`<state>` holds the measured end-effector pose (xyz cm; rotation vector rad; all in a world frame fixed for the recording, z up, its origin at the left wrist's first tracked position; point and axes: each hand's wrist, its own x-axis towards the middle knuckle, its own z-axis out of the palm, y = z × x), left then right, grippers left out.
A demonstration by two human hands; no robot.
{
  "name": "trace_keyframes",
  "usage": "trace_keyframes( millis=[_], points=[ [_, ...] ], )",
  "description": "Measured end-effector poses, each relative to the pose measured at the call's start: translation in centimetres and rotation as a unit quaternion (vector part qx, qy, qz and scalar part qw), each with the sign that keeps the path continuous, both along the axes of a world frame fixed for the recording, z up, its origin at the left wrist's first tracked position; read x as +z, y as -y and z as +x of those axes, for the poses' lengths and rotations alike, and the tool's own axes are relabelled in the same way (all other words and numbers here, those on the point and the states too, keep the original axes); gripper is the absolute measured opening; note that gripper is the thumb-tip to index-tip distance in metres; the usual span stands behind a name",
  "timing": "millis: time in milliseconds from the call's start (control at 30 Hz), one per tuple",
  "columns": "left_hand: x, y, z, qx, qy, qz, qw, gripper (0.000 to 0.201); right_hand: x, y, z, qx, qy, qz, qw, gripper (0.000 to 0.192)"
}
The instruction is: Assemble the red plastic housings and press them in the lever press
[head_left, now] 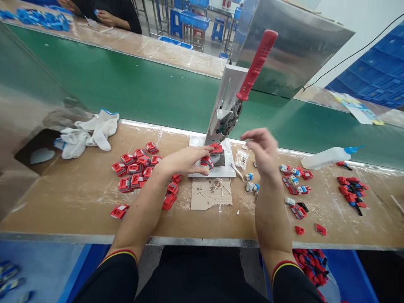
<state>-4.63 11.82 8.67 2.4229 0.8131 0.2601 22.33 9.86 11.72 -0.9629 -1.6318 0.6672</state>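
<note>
My left hand [187,161] is at the base of a hand-lever press, its thumb and fingers around a small red toy car part [207,162]. Another red piece [216,147] sits right under the press tip, by my index fingertip. The press [232,118] has a red-wrapped lever [258,63] that points up. Right of the press, my right hand [262,149] is raised above the bench, slightly blurred, its fingers bent and apart with nothing visible in them. Beneath the press lies a metal base plate [196,171].
Several red car parts [137,168] lie to the left, beside white gloves [90,132]. Cotton swabs [241,160], pliers [236,171] and cardboard [202,202] surround the base. Right are more red-blue parts [296,181] and a white bottle [326,157]. Across the green belt [142,80], a person works.
</note>
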Motion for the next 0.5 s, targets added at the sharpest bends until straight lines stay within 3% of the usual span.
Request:
trace_keyframes(
  millis=[100, 200, 367, 500],
  points=[
    [-0.1, -0.1, 0.1, 0.0, 0.007, 0.002, 1.0, 0.042, -5.2, -0.2, -0.5, -0.01, 0.137, -0.135, 0.981, 0.047],
    [-0.1, -0.2, 0.0, 0.007, 0.018, -0.005, 1.0, 0.041, -7.7, -1.7, -2.1, 0.0, 0.135, -0.166, 0.977, 0.05],
    [0.4, -0.6, -0.8, 0.063, 0.059, 0.001, 0.996, 0.05, -8.2, -2.2, -1.4, 0.019, -0.014, -0.235, 0.972, 0.045],
    [0.5, -0.7, -1.3, 0.151, 0.132, -0.046, 0.979, 0.049, -7.8, -0.1, 0.8, 0.019, -0.164, -0.316, 0.934, 0.056]
  ],
)
